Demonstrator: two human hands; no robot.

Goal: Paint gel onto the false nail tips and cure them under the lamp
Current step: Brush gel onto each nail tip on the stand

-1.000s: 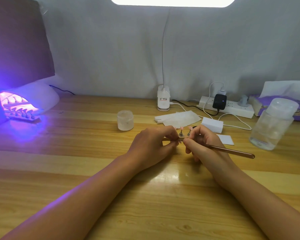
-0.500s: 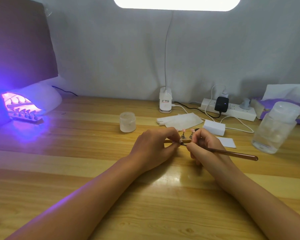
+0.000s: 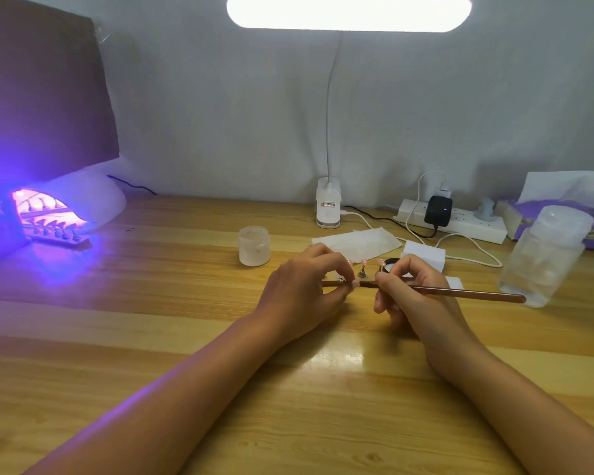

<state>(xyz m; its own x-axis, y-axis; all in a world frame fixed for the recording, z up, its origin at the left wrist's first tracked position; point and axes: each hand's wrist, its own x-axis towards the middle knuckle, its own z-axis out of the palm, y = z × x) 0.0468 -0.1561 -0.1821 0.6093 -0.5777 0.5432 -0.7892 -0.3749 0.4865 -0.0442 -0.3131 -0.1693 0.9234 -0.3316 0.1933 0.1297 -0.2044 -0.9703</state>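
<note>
Moved next to nothing since a second ago: same close huddle of both hands in front of the desk lamp base (image 3: 328, 204), with only the view tipped a little. Still pinching with the left hand (image 3: 302, 293), thumb and forefinger clamped on the held tip (image 3: 354, 284) or on its little peg; too small to tell which. Still gripping the brush (image 3: 477, 294) pen-fashion in the right hand (image 3: 412, 293), fingers curled tight round the handle, bristle end laid against the held tip.

Looks like the painting step, mid-stroke, on one tip of several. Two more false nail tips (image 3: 363, 261) upright on pegs, slightly nearer the base than the hands; coated or not, cannot tell. Calls next for a short, light drag of the bristles along the tip with the pinch kept steady, then probably a fresh dip in the gel jar (image 3: 253, 245), forward and left of the base. Curing lamp (image 3: 66, 207) far left of the base, lit violet, with another row of tips (image 3: 57, 233) at its mouth, so probably curing part of the batch already.

Wooden table (image 3: 186, 337) underneath, pale planks, glossy under the lamp head (image 3: 348, 13) high above the base. Right of the base: power strip (image 3: 460, 226), clear bottle (image 3: 546, 255), tissue pack (image 3: 563, 217). White wipes (image 3: 357, 242) just in front of it. Grey cloth wall (image 3: 220, 114) behind; dark board (image 3: 42, 80) up and far left.
</note>
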